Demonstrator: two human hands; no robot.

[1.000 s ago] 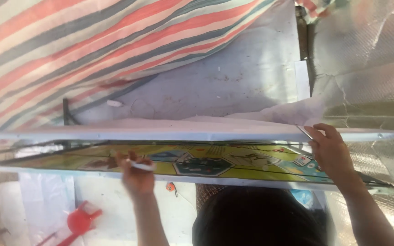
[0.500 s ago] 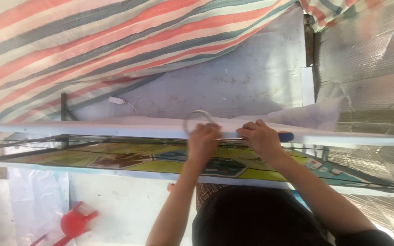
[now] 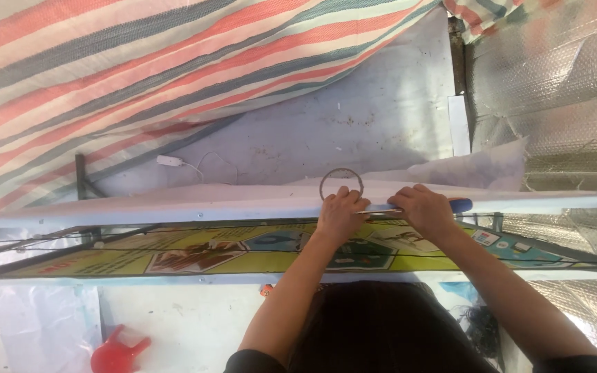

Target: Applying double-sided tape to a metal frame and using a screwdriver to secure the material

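Observation:
My left hand (image 3: pixel 340 211) rests on the long white top rail (image 3: pixel 174 206) of a frame and grips a clear ring-shaped tape roll (image 3: pixel 341 181) that stands up behind my fingers. Close to its right, my right hand (image 3: pixel 425 208) lies on the same rail, closed around a blue-handled knife (image 3: pixel 460 205). Its thin blade points left toward my left hand. Below the rail stretches a colourful printed banner (image 3: pixel 195 254) in yellow, green and blue.
A striped tarp (image 3: pixel 139 76) hangs above a grey wall (image 3: pixel 354 117). Silver bubble foil (image 3: pixel 554 90) covers the right side. A white plug with a cable (image 3: pixel 169 160) lies behind the rail. A red plastic stool (image 3: pixel 115 354) stands at lower left.
My hands were apart a second ago, the left at the banner's lower edge, the right far right. They have come together on the top rail, with tape roll and knife now showing.

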